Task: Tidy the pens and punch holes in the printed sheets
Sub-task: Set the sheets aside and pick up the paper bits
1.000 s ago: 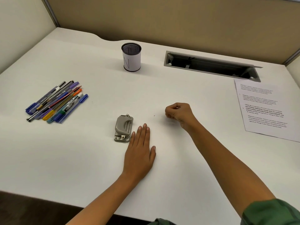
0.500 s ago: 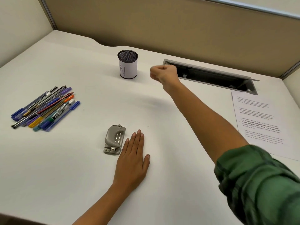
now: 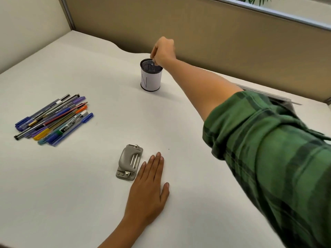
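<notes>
A black mesh pen cup (image 3: 151, 81), wrapped in white paper marked "N", stands at the back of the white desk (image 3: 80, 185). My right hand (image 3: 163, 51) is over it, with curled fingers pinching its far rim. Several pens (image 3: 53, 119) lie in a loose bundle at the left. A grey hole punch (image 3: 129, 161) sits near the front. Just right of the punch, my left hand (image 3: 148, 187) rests flat on the desk with straight fingers. My right arm hides the printed sheets.
A tan partition wall (image 3: 215, 33) runs behind the desk and a pale wall closes the left side. Part of a grey cable tray opening (image 3: 279, 101) shows behind my green plaid sleeve at the right.
My right hand has travelled from the middle of the desk up and left to the pen cup and now pinches its rim. The left hand has stayed flat beside the punch.
</notes>
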Motion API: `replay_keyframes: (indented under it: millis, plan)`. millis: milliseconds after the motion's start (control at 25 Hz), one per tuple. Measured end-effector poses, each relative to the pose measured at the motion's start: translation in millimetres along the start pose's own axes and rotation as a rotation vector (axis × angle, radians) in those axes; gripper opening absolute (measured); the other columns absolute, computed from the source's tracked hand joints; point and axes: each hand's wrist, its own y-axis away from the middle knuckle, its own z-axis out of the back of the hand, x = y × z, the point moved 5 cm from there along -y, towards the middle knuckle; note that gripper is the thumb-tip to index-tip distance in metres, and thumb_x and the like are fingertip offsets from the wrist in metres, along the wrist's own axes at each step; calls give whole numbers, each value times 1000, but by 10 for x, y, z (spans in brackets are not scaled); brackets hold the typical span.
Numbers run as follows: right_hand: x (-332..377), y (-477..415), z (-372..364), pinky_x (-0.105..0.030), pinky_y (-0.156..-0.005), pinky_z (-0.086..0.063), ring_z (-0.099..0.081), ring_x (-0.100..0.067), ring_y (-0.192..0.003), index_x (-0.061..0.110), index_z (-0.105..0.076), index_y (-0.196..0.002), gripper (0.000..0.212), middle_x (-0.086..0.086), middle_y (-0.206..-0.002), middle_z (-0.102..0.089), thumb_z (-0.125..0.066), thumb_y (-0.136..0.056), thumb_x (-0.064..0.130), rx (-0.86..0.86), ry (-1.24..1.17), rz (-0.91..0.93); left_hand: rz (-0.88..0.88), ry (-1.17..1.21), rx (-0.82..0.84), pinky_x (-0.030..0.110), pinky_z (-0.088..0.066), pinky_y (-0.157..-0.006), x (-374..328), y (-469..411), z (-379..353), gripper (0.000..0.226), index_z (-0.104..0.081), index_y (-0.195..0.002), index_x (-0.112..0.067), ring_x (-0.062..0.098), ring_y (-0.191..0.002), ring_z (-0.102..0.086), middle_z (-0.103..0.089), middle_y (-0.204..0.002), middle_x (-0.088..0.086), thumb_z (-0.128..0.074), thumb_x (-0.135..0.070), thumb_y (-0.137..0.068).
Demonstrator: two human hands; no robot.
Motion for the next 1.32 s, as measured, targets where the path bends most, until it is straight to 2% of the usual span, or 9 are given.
replay_keyframes:
  millis: [80, 160, 280, 560, 720, 920, 1160, 1320]
  plan:
    - [40, 8, -9, -27, -72, -51, -53, -20, -73, -3, -71, -96, 33, -8, -87, -59, -41, -82, -9, -90, 45, 27, 2, 9, -2, 33, -11, -119, 0, -2, 1, 67, -9, -153, -14, 11, -149, -4, -6, -162, -2, -33, -38, -95]
    - [87, 39, 12, -29, -75, -54, -59, -22, -77, -1, -73, -90, 38, -12, -92, -64, -41, -74, -15, -172, 83, 51, 6, 12, -1, 33, -12, -119, 2, -2, 5, 68, -9, -153, -14, 11, -149, -5, -6, -162, -2, -34, -38, -94]
    - [72, 100, 29, -23, -70, -52, -58, -17, -76, 2, -73, -84, 31, -12, -96, -69, -50, -72, -14, -190, 21, 78, 6, 4, -1, 33, -12, -119, 2, -7, 6, 68, -9, -153, -15, 10, -149, -3, -5, -162, -3, -34, -38, -94]
    - [-119, 929, 236, -25, -72, -49, -58, -15, -72, 0, -70, -85, 15, -10, -85, -73, -59, -77, -7, -229, -132, 286, -6, 7, 3, 33, -11, -120, -10, -1, 26, 68, -10, -153, -13, 11, -149, -3, -6, -162, -1, -33, -37, -94]
    - [-501, 1730, 143, -21, -68, -49, -62, -16, -66, 2, -72, -82, 5, -8, -77, -73, -71, -77, 2, -102, -159, 292, 0, -8, 5, 33, -10, -121, -2, -6, 13, 68, -7, -153, -14, 11, -149, 0, -3, -162, -2, -31, -38, -94]
    - [-1041, 2368, -201, -21, -75, -52, -67, -17, -77, 5, -74, -85, 5, -7, -84, -74, -71, -81, 8, 173, -67, 77, -4, -15, -5, 33, -11, -121, -4, -3, 10, 68, -11, -153, -12, 12, -149, -3, -6, -162, 0, -31, -37, -93]
    - [-1275, 2603, -390, -27, -76, -55, -68, -19, -78, 5, -75, -85, 6, -8, -85, -74, -71, -79, 6, 233, -64, -61, -10, -17, -12, 33, -10, -122, -4, -2, 9, 67, -11, -153, -12, 13, -149, -3, -6, -162, 1, -30, -37, -93]
    - [-1189, 2640, -416, -22, -72, -50, -67, -18, -78, 5, -75, -84, 6, -7, -84, -74, -72, -80, 9, 208, -11, 36, -13, -22, -11, 34, -10, -122, -3, -3, 13, 67, -10, -153, -12, 13, -149, -2, -5, -162, 1, -28, -38, -93]
